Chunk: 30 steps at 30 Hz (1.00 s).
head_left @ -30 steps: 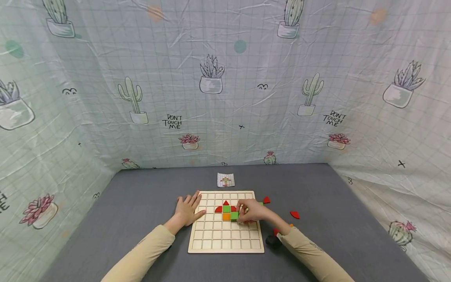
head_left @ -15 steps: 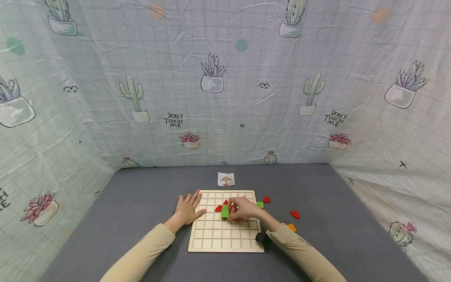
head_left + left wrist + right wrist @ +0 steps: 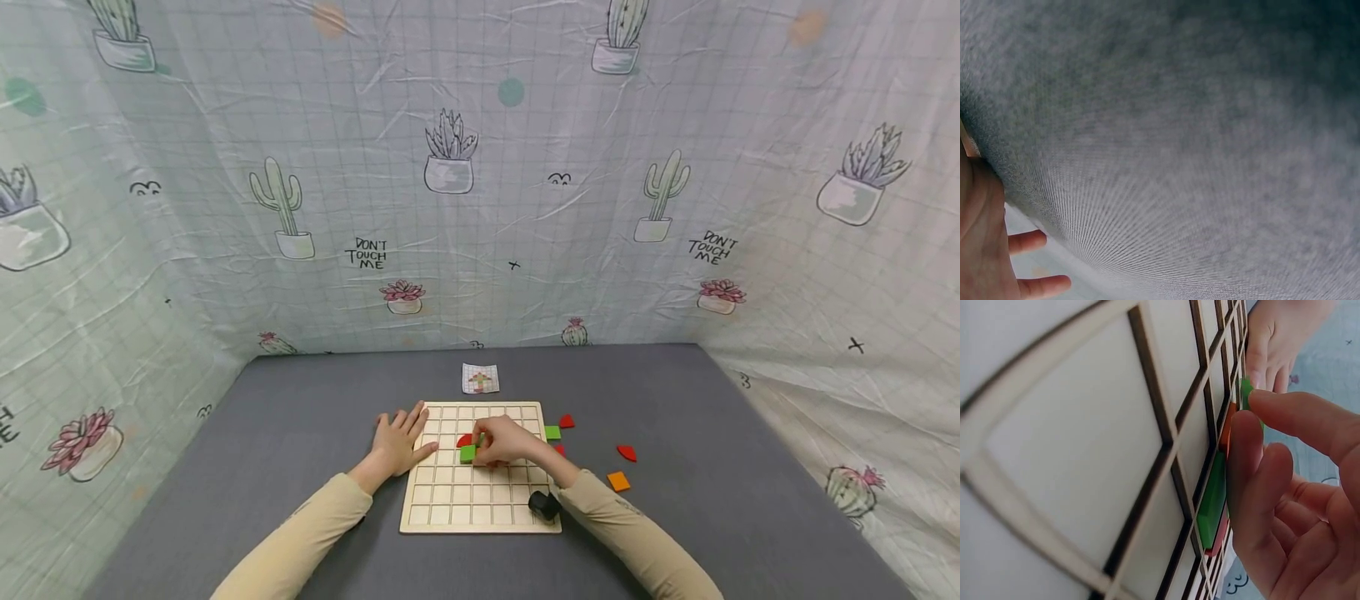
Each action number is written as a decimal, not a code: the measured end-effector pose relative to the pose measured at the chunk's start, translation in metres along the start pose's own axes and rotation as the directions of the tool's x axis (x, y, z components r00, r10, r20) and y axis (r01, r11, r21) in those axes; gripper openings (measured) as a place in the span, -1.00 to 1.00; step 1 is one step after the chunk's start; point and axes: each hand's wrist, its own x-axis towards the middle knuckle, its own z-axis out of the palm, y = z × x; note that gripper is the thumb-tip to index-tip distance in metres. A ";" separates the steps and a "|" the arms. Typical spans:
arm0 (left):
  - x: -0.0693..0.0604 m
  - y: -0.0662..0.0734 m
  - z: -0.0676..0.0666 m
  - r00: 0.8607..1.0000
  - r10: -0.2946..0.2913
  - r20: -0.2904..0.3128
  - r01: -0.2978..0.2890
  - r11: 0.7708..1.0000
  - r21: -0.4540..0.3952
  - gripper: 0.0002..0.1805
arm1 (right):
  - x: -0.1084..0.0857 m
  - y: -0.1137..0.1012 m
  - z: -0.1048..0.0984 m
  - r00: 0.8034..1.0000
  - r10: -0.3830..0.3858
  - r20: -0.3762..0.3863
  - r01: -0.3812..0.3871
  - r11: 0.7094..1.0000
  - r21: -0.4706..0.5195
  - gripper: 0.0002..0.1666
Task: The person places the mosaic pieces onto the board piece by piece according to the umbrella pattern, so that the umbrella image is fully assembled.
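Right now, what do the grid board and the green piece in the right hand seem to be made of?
The grid board is probably wood with a matt finish: pale faces, dark brown edges. The green piece in the right hand looks smooth and evenly coloured: perhaps painted wood or plastic.

Board (image 3: 442,517): pale wood by the look of it, matt, cell floors smooth. Grid strips (image 3: 1150,375) same wood, dark brown on the sides. Green square (image 3: 467,454): smooth, evenly coloured, painted wood or plastic, can't tell which. Red quarter-round (image 3: 627,452) and orange square (image 3: 618,481) look the same, flat colour. Tabletop (image 3: 315,417): grey cloth, matt, fine ribbed weave in the left wrist view. Card (image 3: 480,378): printed paper. Backdrop (image 3: 480,225): thin printed sheet, creased, slight sheen. Sleeves (image 3: 300,537): matt beige cloth, soft folds.
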 end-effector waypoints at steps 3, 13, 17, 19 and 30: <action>0.000 0.000 -0.001 1.000 0.004 -0.016 -0.005 1.000 -0.029 -0.22 | 0.001 -0.001 0.001 1.000 0.011 -0.008 -0.011 1.000 -0.002 -0.73; -0.001 0.001 -0.001 1.000 0.004 -0.015 -0.005 0.999 -0.040 -0.22 | 0.003 -0.006 0.006 0.999 0.017 -0.035 -0.017 1.000 -0.004 -0.72; -0.002 0.001 -0.001 1.000 0.008 -0.020 -0.008 0.999 -0.046 -0.22 | 0.003 -0.007 0.007 0.999 0.016 -0.038 -0.017 1.000 -0.006 -0.71; -0.002 0.001 -0.001 1.000 0.008 -0.019 -0.009 0.999 -0.043 -0.23 | 0.003 -0.007 0.007 0.999 0.020 -0.039 -0.021 1.000 -0.011 -0.71; -0.002 0.000 0.000 1.000 0.007 -0.021 -0.006 1.000 0.022 -0.21 | 0.002 -0.006 0.006 0.999 0.027 -0.038 -0.027 0.999 0.018 -0.75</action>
